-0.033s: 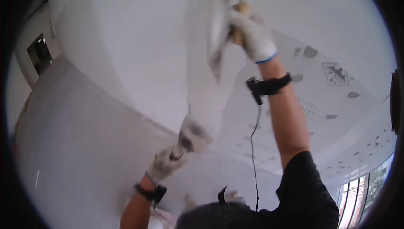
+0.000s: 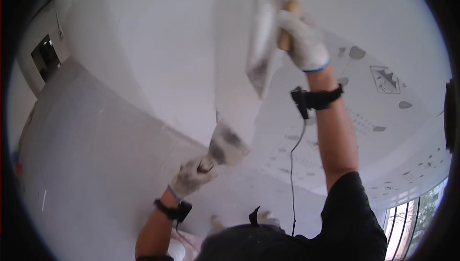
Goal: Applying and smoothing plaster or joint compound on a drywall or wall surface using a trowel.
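My right hand (image 2: 305, 43), in a pale work glove with a blue cuff, is raised to the white wall (image 2: 167, 35). It grips the wooden handle of a plastering trowel (image 2: 261, 33), whose long blade stands almost edge-on at the wall and is smeared with grey. Lower and to the left, my left hand (image 2: 192, 177), in a stained glove, is closed round a putty knife (image 2: 227, 143). Its wide blade carries dark grey and whitish smears and points up toward the wall. Fresh-looking pale coating (image 2: 235, 83) runs between the two tools.
Grey printed patches and a triangular mark (image 2: 385, 80) cover the wall's right part. Below spreads the grey floor (image 2: 91, 141), with a white round container (image 2: 176, 250) by my left forearm. A cable (image 2: 292, 179) hangs from my right wrist strap. A barred window (image 2: 407, 222) is at lower right.
My right hand has shifted to the right with the trowel, along the wall. The putty knife in my left hand has risen slightly and moved a little right.
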`<control>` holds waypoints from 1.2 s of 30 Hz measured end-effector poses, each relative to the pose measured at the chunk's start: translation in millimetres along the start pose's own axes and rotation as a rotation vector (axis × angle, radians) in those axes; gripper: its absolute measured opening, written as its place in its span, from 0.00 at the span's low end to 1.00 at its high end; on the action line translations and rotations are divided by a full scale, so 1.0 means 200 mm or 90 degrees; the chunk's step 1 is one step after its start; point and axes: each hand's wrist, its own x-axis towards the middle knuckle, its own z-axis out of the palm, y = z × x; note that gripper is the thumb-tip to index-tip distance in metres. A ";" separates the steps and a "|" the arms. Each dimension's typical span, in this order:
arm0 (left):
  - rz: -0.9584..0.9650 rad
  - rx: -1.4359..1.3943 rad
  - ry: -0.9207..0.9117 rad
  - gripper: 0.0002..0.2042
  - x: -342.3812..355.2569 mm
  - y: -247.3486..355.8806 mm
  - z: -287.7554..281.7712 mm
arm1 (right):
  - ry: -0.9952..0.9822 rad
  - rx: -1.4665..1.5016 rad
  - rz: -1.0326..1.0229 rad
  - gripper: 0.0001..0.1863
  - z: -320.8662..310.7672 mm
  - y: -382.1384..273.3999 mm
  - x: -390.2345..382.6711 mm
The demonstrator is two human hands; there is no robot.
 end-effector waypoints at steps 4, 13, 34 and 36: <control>0.054 0.085 -0.052 0.12 0.06 0.02 0.01 | -0.036 -0.073 -0.037 0.10 0.04 -0.13 -0.35; 0.285 0.083 -0.052 0.08 0.19 0.24 0.07 | -0.047 -0.170 0.062 0.08 0.03 -0.17 -0.89; 0.438 0.025 -0.038 0.23 0.36 0.58 0.57 | 0.346 0.885 0.076 0.22 0.27 -0.10 -1.73; 0.385 0.020 -0.046 0.21 0.50 0.52 0.65 | 0.434 0.765 0.006 0.22 0.00 -0.20 -1.73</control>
